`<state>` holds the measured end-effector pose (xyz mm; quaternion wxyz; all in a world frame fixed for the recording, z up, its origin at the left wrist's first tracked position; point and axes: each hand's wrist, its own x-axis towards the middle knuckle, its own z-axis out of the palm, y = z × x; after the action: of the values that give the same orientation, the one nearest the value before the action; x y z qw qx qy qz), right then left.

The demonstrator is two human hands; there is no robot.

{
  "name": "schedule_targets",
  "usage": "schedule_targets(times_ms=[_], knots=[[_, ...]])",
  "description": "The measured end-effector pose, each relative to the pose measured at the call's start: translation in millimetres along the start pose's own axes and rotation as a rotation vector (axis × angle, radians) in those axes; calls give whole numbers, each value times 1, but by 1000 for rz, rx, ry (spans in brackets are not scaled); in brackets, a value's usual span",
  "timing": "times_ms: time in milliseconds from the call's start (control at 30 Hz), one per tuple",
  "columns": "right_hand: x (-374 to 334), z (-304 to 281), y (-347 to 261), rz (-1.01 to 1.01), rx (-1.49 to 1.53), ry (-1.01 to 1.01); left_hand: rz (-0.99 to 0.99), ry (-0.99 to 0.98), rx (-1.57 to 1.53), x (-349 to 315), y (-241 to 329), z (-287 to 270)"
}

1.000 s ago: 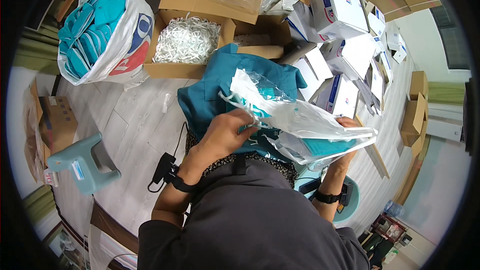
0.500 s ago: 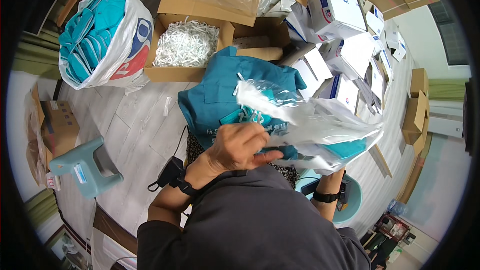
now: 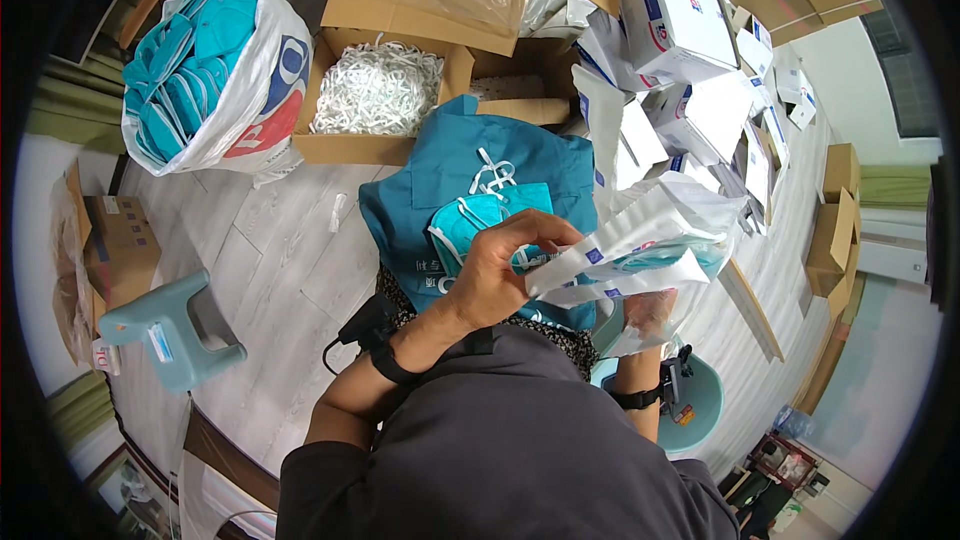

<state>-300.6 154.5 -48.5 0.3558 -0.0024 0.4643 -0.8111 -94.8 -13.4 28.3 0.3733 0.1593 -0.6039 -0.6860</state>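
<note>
My left hand (image 3: 497, 265) pinches the near edge of a white and clear plastic pouch (image 3: 655, 218). Something teal shows inside the pouch, likely a folded face mask. My right hand (image 3: 650, 312) grips the pouch from below on the right, its fingers partly hidden by the plastic. Across my lap lies a teal apron (image 3: 525, 145). On it rests a teal face mask (image 3: 468, 225) with white ear loops, just beyond my left hand, which covers its near right part.
A white bag (image 3: 285, 50) full of teal masks stands far left. Beside it, a cardboard box (image 3: 355, 148) holds white elastic loops. White boxes (image 3: 690, 15) are heaped at far right. A light-blue stool (image 3: 180, 330) stands left; a light-blue bucket (image 3: 712, 405) sits by my right arm.
The pouch has turned upright, its printed white edges now spread apart. My left hand has moved slightly up and right onto its edge. The mask on my lap is more exposed.
</note>
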Motion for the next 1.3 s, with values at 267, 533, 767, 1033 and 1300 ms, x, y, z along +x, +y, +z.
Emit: schedule_targets(times_ms=[267, 533, 767, 1033, 1300], knots=[[-14, 33, -6, -113, -317, -164, -235, 258, -248, -8, -12, 1], [-9, 21, 2, -173, -257, -45, -312, 271, 51, -15, -10, -6], [-10, 33, -2, -148, -357, -148, -45, 315, 334, -17, -11, -6], [-11, 48, -12, -245, -437, -207, 140, 183, 380, -16, 11, -16], [-21, 63, -6, -230, -271, -258, -42, -93, 385, -29, 11, -19]])
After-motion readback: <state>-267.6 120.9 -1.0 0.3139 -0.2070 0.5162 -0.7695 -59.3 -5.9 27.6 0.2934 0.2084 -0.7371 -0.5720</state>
